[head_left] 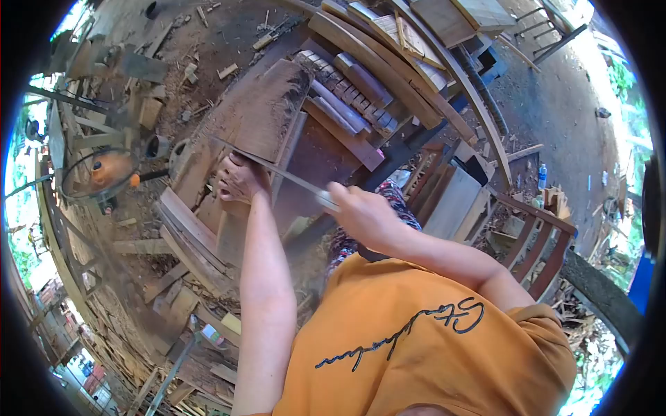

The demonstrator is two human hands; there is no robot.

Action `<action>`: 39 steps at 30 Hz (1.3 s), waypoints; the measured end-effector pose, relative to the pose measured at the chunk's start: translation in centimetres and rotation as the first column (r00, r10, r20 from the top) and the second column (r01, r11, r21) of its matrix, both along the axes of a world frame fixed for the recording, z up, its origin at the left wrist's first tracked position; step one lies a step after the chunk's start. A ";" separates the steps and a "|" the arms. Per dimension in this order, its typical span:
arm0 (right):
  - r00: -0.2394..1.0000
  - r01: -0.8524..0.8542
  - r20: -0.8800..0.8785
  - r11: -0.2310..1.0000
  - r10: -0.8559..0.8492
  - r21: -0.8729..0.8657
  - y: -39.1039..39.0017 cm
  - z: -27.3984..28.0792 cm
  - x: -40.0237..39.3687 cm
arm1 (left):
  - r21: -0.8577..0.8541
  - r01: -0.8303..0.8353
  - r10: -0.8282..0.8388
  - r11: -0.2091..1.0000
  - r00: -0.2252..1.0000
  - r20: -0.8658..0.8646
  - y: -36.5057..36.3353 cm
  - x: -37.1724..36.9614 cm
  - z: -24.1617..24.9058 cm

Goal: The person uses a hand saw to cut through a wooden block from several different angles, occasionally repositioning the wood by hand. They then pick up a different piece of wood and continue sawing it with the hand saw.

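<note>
My right hand (364, 216) is wrapped round the pale handle of a long, narrow metal blade (295, 179). The blade runs out to the left over a thick wooden slab (260, 114) with a rough, dark end. Close under the blade, my left hand (239, 182) has its fingers curled at the near edge of the slab. A small dark thing shows at the top of that hand, but I cannot tell what it is.
An orange fan (111, 172) stands at the left. Beyond the slab lie turned wooden pieces (361, 83) and long curved boards (388, 55). A slatted wooden frame (538, 239) is at the right. Planks (191, 232) lie near my left arm, with scraps over the dirt floor.
</note>
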State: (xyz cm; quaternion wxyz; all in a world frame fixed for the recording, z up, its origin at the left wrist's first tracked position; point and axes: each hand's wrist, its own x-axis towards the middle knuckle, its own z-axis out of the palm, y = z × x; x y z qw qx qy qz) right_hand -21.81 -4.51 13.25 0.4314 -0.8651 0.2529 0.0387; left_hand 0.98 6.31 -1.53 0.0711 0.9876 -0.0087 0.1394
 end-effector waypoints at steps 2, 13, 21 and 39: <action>1.000 0.001 -0.007 0.999 -0.001 -0.039 -0.3 -1.2 -1.5 | 0.044 -0.030 0.034 0.999 0.995 -0.098 -1.0 0.1 1.7; 0.979 -0.063 0.189 0.996 0.075 -0.070 -0.1 -6.9 8.8 | 0.029 -0.169 0.171 0.985 0.980 -0.102 -1.0 0.6 1.5; 0.960 -0.169 0.200 0.976 0.195 -0.141 -2.5 -8.8 8.6 | 0.049 -0.288 0.292 0.956 0.949 -0.120 -0.2 -0.1 0.7; 0.975 -0.125 0.177 0.990 0.135 -0.067 0.1 -5.5 11.3 | 0.063 -0.135 0.142 0.989 0.984 -0.112 -0.7 -0.4 2.0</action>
